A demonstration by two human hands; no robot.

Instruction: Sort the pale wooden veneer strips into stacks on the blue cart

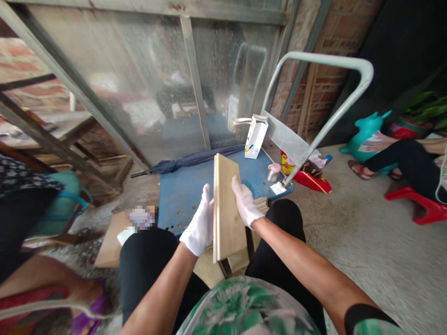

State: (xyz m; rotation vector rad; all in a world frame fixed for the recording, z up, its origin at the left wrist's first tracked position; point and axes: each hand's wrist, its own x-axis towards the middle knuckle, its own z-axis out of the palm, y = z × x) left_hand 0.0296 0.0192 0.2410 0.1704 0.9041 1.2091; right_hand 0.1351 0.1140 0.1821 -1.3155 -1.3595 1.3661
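The left hand (199, 223) and right hand (246, 202), gloved in white, both have their grips clamped on a plank (226, 209), held upright above the lap (more boards (240, 259) remain below it), before a blue table (181, 197).

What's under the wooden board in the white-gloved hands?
More pale boards show below the wooden board, beside a blue perforated table; what lies directly beneath it is covered.

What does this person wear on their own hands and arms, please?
The left hand and the right hand both wear white fabric gloves that end at the wrist. The forearms are bare, and the right sleeve is green-patterned with a black edge.
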